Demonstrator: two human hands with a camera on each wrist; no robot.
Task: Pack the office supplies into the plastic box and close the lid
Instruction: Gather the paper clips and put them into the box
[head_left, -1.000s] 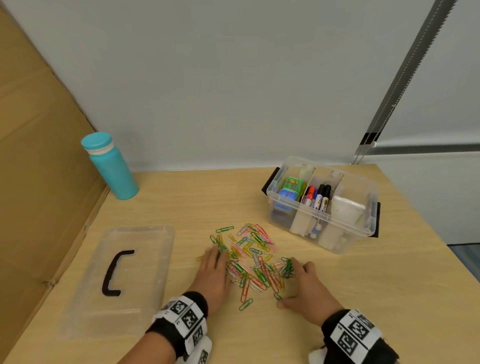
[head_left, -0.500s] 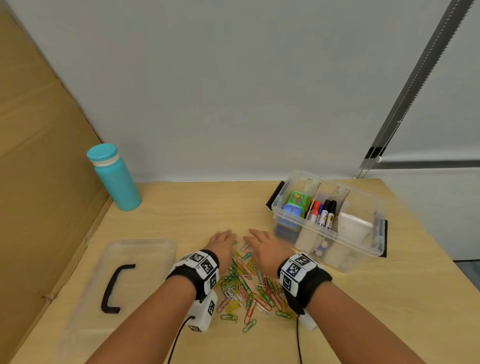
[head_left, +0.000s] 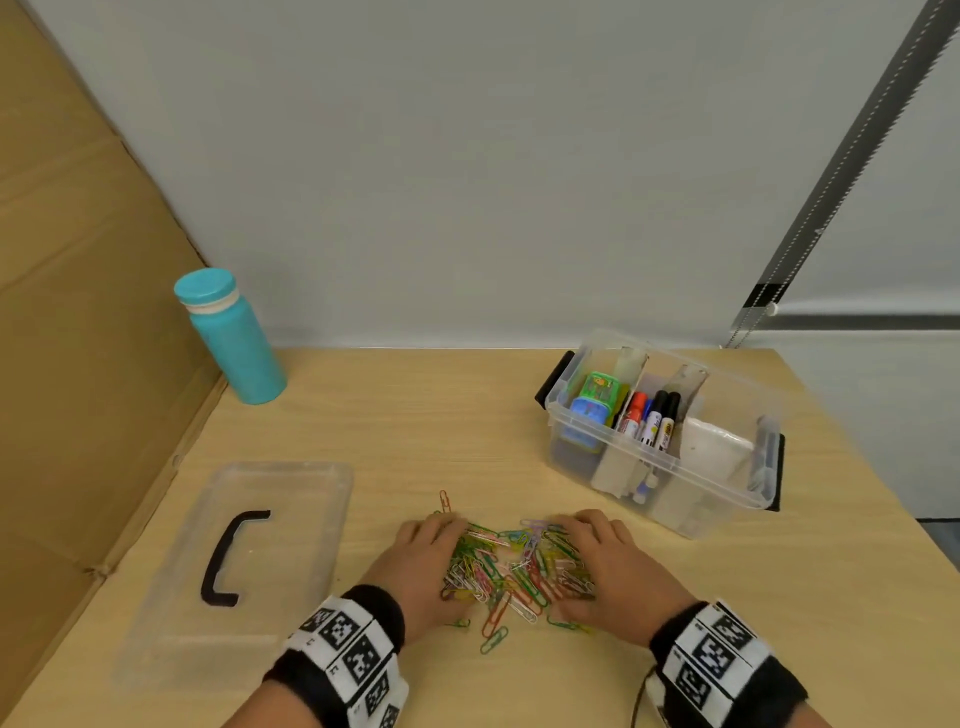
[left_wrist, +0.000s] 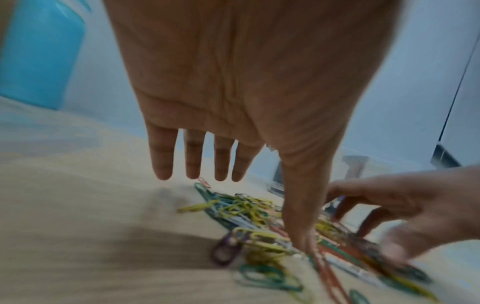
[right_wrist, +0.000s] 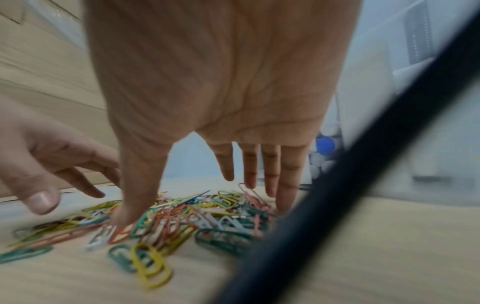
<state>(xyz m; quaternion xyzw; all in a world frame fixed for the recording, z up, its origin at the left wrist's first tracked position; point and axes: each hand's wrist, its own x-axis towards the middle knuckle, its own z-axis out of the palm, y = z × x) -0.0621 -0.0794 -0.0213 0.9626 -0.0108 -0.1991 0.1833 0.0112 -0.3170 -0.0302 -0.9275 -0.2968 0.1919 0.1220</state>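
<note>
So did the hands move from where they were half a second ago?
Yes. Both the left hand and right hand pulled back toward the person, away from the plastic box, and now flank the paper clips.

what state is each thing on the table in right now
plastic box: open, partly packed
lid: off, flat on table
paper clips: loose pile between both hands
left hand: open, fingers straight
right hand: open
teal bottle: upright, capped

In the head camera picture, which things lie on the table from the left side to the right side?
Teal bottle → clear lid → left hand → paper clips → right hand → plastic box.
</note>
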